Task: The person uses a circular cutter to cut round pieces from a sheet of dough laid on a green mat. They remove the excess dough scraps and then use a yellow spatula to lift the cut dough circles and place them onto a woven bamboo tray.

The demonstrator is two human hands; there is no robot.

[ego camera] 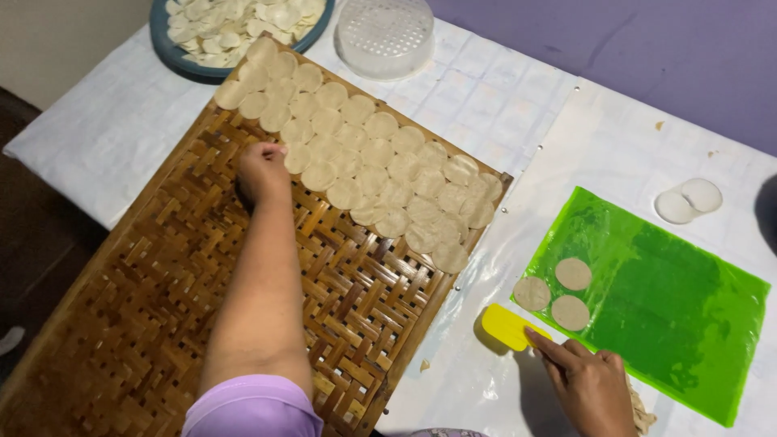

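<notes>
Left hand (261, 168) pinched shut over pale dough disc (296, 155), laying it on woven bamboo tray (162, 299). Upper right of tray filled with overlapping thin rounds, rest bare. Right hand (589, 387) grips yellow scraper (506, 325) beside three discs (558, 294) left on glossy green sheet (672, 316) (bench plastic-covered).

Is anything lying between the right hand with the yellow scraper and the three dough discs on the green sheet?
Nothing visible. The right hand holds the yellow scraper at the edge of the green sheet, and the three dough discs lie just beyond it, with only bare sheet between.
</notes>
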